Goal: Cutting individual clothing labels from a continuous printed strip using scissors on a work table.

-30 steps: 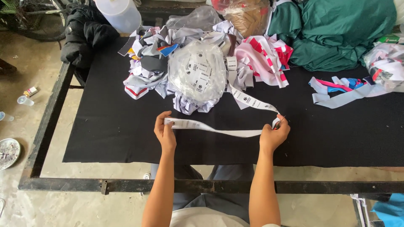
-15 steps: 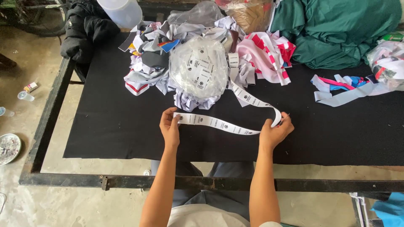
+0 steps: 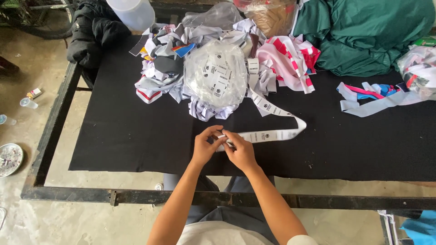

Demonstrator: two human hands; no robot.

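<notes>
2 hands, left hand [image 3: 205,146], right hand [image 3: 240,152], fingertips pinched together on white label strip [image 3: 272,134]

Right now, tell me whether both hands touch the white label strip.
Touching. The head view shows the left hand and right hand pinching the white label strip at its end.

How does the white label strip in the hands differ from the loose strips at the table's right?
The white label strip is plain white with dark marks and held by both hands, left hand and right hand; the loose strips are grey, pink and blue, lying untouched. Both rest on the black cloth.
</notes>
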